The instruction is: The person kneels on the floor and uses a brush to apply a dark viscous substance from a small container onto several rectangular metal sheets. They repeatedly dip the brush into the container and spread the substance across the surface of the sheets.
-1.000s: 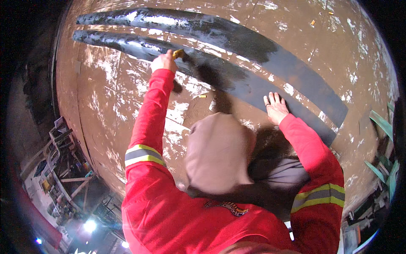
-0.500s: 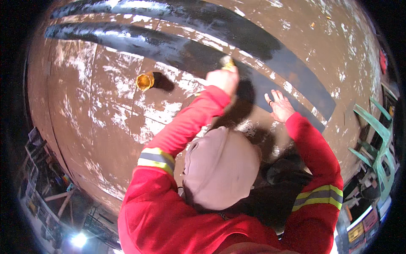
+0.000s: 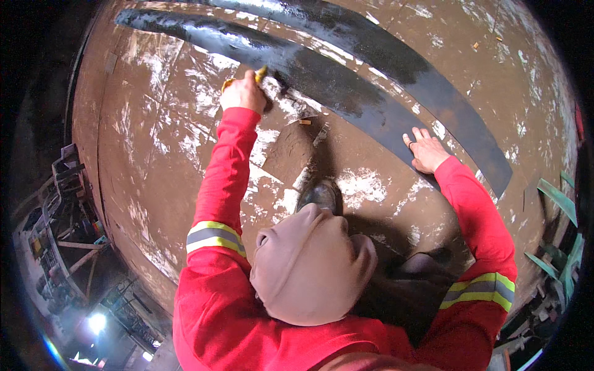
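Observation:
My left hand [image 3: 243, 94] is closed around a brush, whose yellow handle [image 3: 262, 72] sticks out past the fingers. It is over a small yellow-orange cup [image 3: 227, 84], mostly hidden behind the hand, so the bristles cannot be made out. My right hand [image 3: 428, 153], a ring on one finger, rests with fingers spread on the near edge of a long dark strip [image 3: 352, 86]. That strip looks wet and glossy black toward the left and matte grey toward the right. Beyond it lies a second dark strip [image 3: 402, 59], with a similar shiny left part.
Both strips lie on a brown surface [image 3: 154, 179] with white smears. A small orange scrap [image 3: 305, 122] lies before the near strip. My boot [image 3: 319, 193] stands on the surface. Green frame pieces [image 3: 560, 204] are at the right edge, and a bright lamp [image 3: 97, 323] shines at lower left.
My left hand has moved left with the brush, off the near strip and over to the cup. My right hand remains on the strip while the view has shifted.

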The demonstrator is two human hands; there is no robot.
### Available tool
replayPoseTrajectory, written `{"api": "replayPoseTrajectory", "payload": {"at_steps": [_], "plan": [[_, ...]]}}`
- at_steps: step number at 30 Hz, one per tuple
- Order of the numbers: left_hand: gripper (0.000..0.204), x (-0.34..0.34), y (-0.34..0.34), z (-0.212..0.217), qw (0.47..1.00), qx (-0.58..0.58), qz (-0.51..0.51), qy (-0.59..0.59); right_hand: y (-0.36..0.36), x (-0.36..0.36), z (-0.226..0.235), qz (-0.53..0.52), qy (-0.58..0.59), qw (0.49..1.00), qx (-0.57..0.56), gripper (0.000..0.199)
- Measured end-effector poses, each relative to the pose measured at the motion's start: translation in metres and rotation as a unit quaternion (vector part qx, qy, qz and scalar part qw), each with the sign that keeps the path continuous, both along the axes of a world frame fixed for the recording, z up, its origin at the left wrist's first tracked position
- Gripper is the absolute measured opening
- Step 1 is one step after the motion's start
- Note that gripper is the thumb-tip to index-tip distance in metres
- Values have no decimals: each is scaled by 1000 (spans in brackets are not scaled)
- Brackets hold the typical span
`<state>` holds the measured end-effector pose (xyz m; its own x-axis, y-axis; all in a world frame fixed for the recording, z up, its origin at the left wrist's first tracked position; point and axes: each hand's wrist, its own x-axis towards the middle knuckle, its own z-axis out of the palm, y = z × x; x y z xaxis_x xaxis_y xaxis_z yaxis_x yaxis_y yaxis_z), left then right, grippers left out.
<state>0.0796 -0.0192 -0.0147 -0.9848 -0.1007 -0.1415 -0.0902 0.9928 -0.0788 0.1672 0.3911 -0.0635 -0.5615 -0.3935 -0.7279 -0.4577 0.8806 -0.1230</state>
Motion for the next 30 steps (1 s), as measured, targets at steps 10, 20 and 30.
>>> {"api": "replayPoseTrajectory", "payload": {"at_steps": [10,20,30], "plan": [[15,23,32,-30,990,125,-72,10,5,8,-1,5,14,1000,11,70],[21,47,22,-12,935,348,-25,63,-12,10,4,58,101,993,18,58],[17,125,-118,66,833,466,149,257,-277,-30,-8,-225,252,820,-463,49]]}}
